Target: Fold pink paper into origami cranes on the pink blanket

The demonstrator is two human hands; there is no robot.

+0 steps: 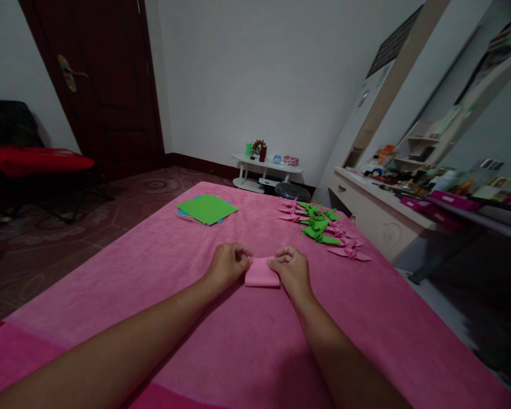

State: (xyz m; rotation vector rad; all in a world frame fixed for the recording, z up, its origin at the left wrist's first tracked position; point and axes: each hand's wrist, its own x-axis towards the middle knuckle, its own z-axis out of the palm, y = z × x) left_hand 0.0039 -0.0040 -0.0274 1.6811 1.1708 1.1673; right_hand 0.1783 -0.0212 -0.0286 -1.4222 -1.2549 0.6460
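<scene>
A pink sheet of origami paper (262,274), folded over into a rectangle, is on the pink cloth between my hands. My left hand (230,263) pinches its upper left corner between thumb and fingers. At the upper right corner, my right hand (293,270) grips the paper the same way. The far edge of the paper is partly covered by my fingertips. Ahead and to the right stand several folded paper cranes, among them green cranes (317,227) and pink cranes (350,250). A stack of square paper (208,209), green on top with blue edges showing beneath, lies ahead to the left.
A pink cloth (187,335) covers the surface under my hands. On the right is a white dresser (375,207) crowded with bottles and boxes. A low white stand (255,166) is by the far wall. A red-covered chair (34,159) and a dark door (97,85) are left.
</scene>
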